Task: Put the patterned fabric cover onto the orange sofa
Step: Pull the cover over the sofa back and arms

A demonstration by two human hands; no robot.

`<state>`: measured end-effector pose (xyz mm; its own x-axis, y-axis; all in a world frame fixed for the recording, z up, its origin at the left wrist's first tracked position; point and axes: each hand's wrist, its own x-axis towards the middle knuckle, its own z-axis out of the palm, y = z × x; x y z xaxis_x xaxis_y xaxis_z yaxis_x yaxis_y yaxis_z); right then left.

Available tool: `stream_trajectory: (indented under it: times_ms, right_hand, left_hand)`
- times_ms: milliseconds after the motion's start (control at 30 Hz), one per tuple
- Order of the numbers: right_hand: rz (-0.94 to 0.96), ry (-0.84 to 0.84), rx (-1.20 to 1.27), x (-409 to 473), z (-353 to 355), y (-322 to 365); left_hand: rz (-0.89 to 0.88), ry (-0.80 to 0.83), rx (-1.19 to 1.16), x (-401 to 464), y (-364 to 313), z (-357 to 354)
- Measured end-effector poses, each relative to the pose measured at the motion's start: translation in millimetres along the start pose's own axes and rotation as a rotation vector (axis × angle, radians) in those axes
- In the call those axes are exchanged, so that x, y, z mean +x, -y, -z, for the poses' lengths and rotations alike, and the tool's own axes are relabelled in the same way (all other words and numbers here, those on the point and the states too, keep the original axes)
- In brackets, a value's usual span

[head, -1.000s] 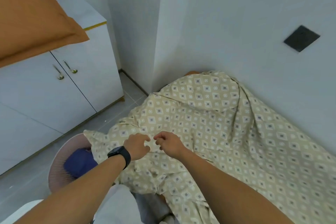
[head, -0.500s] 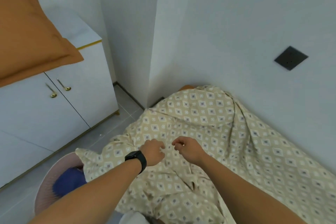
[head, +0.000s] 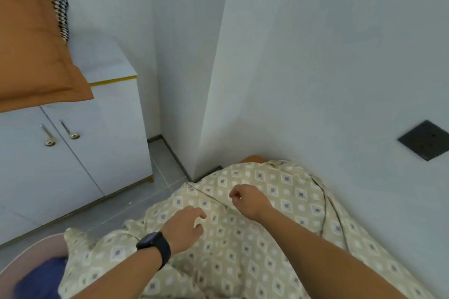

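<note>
Fabric cover [head: 267,238] lay draped over the orange sofa [head: 251,159], its length running from lower right up toward the wall corner. The left hand [head: 184,228], fingers loosely spread, hovered over it holding nothing. Beyond, the right hand [head: 250,200] hung with fingers curled; I cannot tell whether they pinched cloth.

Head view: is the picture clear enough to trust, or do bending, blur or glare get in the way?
Head view: wide-angle bending bows the wall corner and cabinet edges; light is soft and even, without glare; the cover pattern reads clearly by the left hand and right hand, and smears slightly toward the bottom edge.
</note>
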<state>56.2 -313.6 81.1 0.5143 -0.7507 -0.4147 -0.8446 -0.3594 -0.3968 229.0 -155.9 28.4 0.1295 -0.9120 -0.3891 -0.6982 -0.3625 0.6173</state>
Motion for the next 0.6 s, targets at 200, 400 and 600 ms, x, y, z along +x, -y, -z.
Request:
stream_trajectory:
  times_ms: [200,400,600]
  right_hand:
    - [0.034,-0.216,-0.212,120.5,30.0,-133.6]
    - [0.017,-0.177,-0.229,200.4,75.0,-222.1]
    - [0.096,0.124,-0.434,253.9,63.7,-222.3]
  left_hand:
    - [0.088,-0.079,-0.157,111.3,-19.9,-75.6]
    - [0.172,0.035,-0.264,162.6,-85.7,-123.2]
    - [0.26,-0.012,-0.133,194.7,-105.3,-98.5]
